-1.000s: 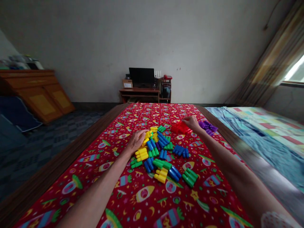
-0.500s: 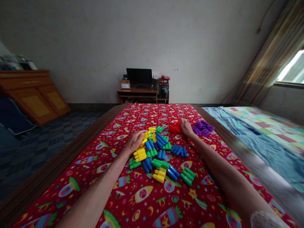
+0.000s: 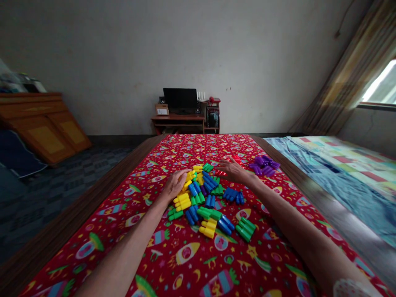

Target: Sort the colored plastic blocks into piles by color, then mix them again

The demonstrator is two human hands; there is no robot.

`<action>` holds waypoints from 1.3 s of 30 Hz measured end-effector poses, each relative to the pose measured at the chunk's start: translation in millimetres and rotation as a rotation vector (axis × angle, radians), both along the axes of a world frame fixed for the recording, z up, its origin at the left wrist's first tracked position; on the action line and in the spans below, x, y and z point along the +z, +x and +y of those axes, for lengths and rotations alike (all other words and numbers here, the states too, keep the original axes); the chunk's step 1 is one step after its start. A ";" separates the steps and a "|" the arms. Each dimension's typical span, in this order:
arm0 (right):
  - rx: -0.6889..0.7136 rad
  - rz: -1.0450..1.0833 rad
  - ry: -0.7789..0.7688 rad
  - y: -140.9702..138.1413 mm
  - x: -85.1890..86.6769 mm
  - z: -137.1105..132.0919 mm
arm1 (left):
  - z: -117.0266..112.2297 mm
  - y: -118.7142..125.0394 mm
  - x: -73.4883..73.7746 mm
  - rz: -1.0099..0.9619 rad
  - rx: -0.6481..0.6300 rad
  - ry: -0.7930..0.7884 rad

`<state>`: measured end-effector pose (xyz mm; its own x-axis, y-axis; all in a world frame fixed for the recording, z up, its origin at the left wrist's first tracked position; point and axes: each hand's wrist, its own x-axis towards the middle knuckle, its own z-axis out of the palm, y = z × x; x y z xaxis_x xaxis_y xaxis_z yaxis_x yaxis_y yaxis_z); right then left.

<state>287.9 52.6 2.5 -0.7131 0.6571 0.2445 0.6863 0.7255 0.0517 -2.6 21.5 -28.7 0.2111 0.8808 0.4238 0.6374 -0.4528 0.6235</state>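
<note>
My left hand (image 3: pixel 175 184) rests against the left edge of a mixed pile of plastic building blocks, its fingers loosely bent and lying beside the yellow blocks (image 3: pixel 182 202). Blue blocks (image 3: pixel 209 183), green blocks (image 3: pixel 210 213) and a bit of purple show in the same pile. Over the red blocks (image 3: pixel 235 159) behind the pile, my right hand (image 3: pixel 232 170) reaches leftward with its fingers stretched out, covering part of them. Purple blocks (image 3: pixel 264 166) lie grouped to the right of that hand. Nearer me are small blue blocks (image 3: pixel 233 195) and a green block (image 3: pixel 246 229).
A red patterned cloth (image 3: pixel 185 272) covers the long table. To the right stands a bed with a blue and patchwork cover (image 3: pixel 321 165). Beyond the far end is a desk (image 3: pixel 179 119) with a monitor (image 3: pixel 180 100). A wooden cabinet (image 3: pixel 46 128) stands at the left.
My right hand has shifted left and its fingers have straightened from a curled grip by the red blocks, which are now more spread out. My left hand stays put.
</note>
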 end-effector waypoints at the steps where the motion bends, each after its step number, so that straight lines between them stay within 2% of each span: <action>1: 0.021 -0.009 -0.017 0.1 -0.9 0.4 | -0.1 -0.3 -0.2 0.001 0.000 -0.002; 7: 0.100 0.084 -0.010 -0.9 2.7 3.6 | -0.7 -1.7 -0.6 0.005 -0.001 -0.006; 9: 0.056 0.144 0.016 3.3 8.4 6.1 | -0.5 -1.9 -0.7 0.003 -0.004 -0.002; 14: -0.181 0.214 0.074 27.7 15.8 13.5 | 0.4 -1.5 -0.8 -0.001 0.001 0.006; 16: -0.205 0.209 0.040 35.5 14.7 14.4 | 0.3 -1.2 -0.4 0.002 0.003 -0.002; 19: -0.152 0.214 -0.027 40.0 14.1 13.3 | -0.5 -0.9 0.3 0.000 0.006 -0.013; 23: -0.115 0.245 -0.062 38.7 21.8 7.7 | -0.5 -1.3 -0.5 -0.010 -0.002 -0.016; 29: -0.222 0.304 -0.013 25.7 51.0 -15.1 | 2.9 -2.1 -3.0 0.007 0.018 0.002; 32: -0.101 0.318 -0.101 5.7 58.4 -32.2 | 4.3 -2.2 -3.6 0.016 0.012 -0.001; 35: 0.051 0.237 -0.212 -22.7 46.2 -48.0 | 5.0 -1.9 -3.5 0.019 0.004 -0.001; 39: 0.027 0.137 -0.151 -53.7 16.9 -58.0 | 4.1 -1.1 -1.9 0.003 0.003 0.010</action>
<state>234.2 -5.4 19.5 -0.6980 0.6745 0.2405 0.6594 0.7364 -0.1516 -3.6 25.7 -30.6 0.2097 0.8772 0.4319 0.6407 -0.4570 0.6170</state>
